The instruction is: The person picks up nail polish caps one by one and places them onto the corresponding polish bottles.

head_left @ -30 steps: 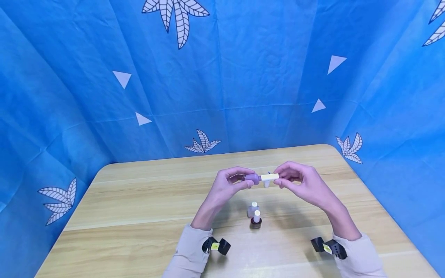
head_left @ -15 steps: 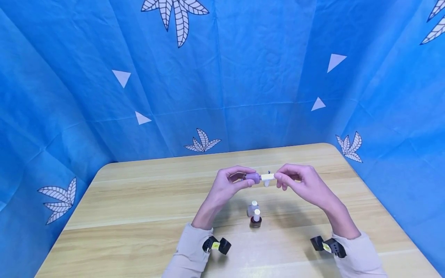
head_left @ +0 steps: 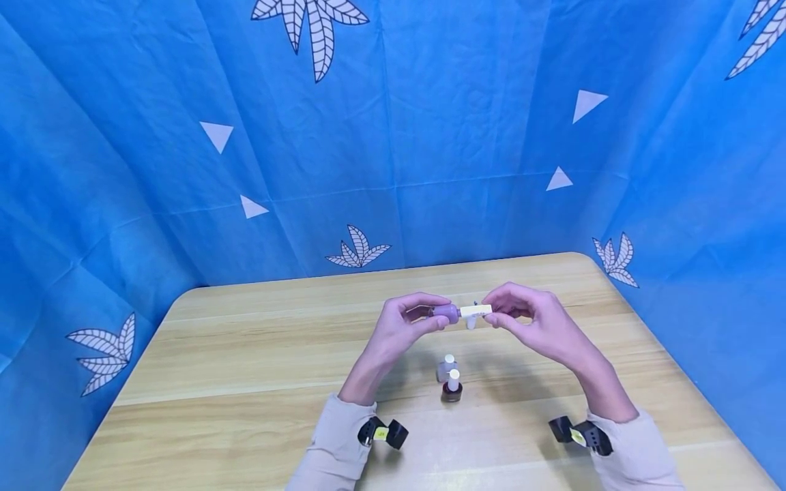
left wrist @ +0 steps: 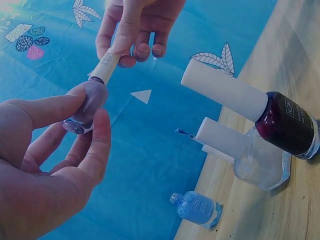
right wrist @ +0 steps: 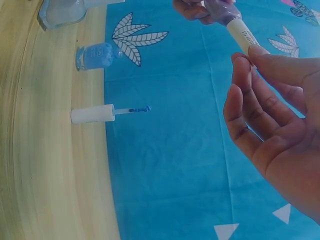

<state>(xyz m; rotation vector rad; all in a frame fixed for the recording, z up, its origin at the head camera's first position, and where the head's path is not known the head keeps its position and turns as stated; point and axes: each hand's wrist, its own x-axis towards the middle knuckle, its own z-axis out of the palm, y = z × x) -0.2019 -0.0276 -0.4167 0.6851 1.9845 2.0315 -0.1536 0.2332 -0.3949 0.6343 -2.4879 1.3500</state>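
My left hand (head_left: 402,324) holds a purple nail polish bottle (head_left: 445,314) sideways above the table, pinched between thumb and fingers. At the far end of its long white cap (head_left: 475,311), the thumb and index finger of my right hand (head_left: 537,324) pinch the tip. Cap and bottle are joined in line; small print shows on the cap (left wrist: 105,67) in the left wrist view. The other right fingers (right wrist: 250,115) curve loosely below the cap in the right wrist view.
On the wooden table (head_left: 245,382), a dark red polish bottle (head_left: 452,391) and a clear one (head_left: 446,370) stand capped. Farther back are an uncapped blue polish bottle (left wrist: 199,208) and its white cap (right wrist: 93,114), brush pointing up. A blue curtain (head_left: 454,136) hangs behind.
My right thumb and fingers shifted along the cap's end and back, and the print on the cap now faces up. The left hand and bottle stay nearly still.
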